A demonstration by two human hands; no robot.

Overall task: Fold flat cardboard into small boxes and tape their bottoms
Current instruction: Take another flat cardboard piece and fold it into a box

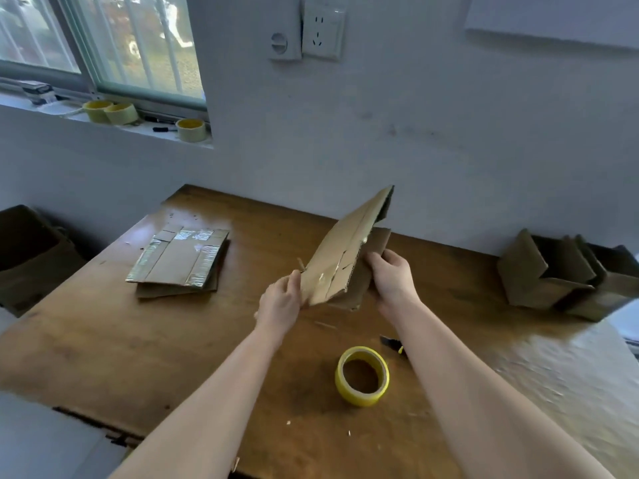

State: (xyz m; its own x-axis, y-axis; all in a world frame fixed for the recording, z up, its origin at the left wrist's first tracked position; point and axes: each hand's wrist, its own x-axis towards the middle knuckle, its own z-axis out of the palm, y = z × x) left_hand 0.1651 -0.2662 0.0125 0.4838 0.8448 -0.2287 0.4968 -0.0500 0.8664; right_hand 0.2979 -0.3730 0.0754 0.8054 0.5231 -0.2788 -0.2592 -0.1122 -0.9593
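Observation:
A flattened cardboard piece (345, 250) with old tape strips is held tilted above the middle of the wooden table (138, 340). My left hand (280, 302) grips its lower left edge. My right hand (390, 274) grips its lower right flap. A stack of flat cardboard (179, 261) with shiny tape lies on the table to the left. A yellow tape roll (362, 376) lies flat near the front, between my forearms.
Folded open boxes (556, 274) stand at the table's right end by the wall. A dark cutter (392, 344) lies just right of the tape roll. A dark bin (27, 257) stands left of the table. Spare tape rolls (110, 112) sit on the windowsill.

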